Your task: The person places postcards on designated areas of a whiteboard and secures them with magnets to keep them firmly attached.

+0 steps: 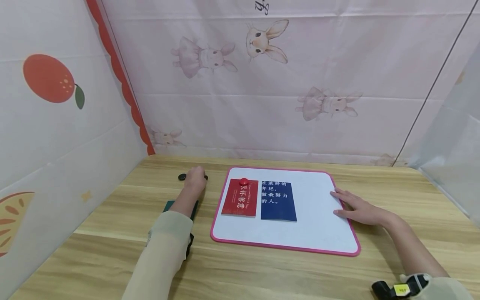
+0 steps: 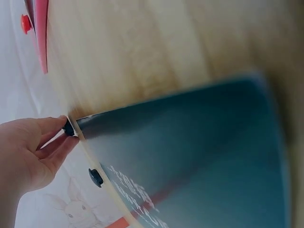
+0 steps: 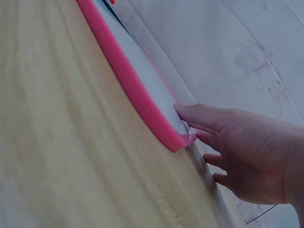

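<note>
My left hand is left of the whiteboard, near the table's back. Its thumb and fingertips pinch a round black magnet, mostly hidden by the hand in the head view. Another black magnet lies just to its left. Under the left forearm is a dark teal card with white writing. My right hand rests over the right edge of the pink-framed whiteboard, fingers spread. On the board are a red card with a red magnet at its top and a dark blue card beside it.
The wooden table meets a back curtain printed with rabbits. A white curtain with fruit prints hangs at the left. A black device with a yellow label is strapped to the right wrist.
</note>
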The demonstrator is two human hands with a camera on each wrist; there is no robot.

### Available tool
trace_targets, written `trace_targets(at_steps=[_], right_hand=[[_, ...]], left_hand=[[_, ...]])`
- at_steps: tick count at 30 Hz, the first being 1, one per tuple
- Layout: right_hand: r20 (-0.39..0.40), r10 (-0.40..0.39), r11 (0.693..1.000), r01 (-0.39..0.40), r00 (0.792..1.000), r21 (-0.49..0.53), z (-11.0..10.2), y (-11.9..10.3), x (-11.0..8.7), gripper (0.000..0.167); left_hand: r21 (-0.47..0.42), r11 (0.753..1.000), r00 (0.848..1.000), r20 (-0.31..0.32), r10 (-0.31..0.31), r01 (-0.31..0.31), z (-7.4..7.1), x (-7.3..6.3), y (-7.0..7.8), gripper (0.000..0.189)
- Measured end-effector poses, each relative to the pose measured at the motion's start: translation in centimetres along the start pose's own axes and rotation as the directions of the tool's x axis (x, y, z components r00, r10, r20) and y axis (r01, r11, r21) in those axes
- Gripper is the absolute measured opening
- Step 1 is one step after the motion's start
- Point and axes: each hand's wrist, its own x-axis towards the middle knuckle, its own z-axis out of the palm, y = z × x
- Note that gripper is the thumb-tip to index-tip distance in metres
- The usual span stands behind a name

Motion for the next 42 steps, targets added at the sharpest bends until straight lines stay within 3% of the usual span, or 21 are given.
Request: trace_targets(at_steps=[8,19,42], right_hand=[[0.002,0.014,1.000,-0.014,1.000,0.010,-0.1,-0.1,-0.1,0.072],[0.003,0.014,1.000,-0.014,1.000,0.003,-0.1,-0.1,-0.1,0.072],[0.004,0.009,1.000,-0.009,1.000,0.009,0.0,0.1,-0.1,0.072]], left_hand=[[-0.008,0.999,0.997,-0.056,0.048,-0.049,0.1,-0.1,0.5,0.011],[-0.044,0.994,0.992,-0.082,0.094,-0.098,0.0,0.0,1.7,0.010],[-0.163,0.984,0.997,-0.042,0.063,-0.069,0.1,-1.0,3.9,0.012]])
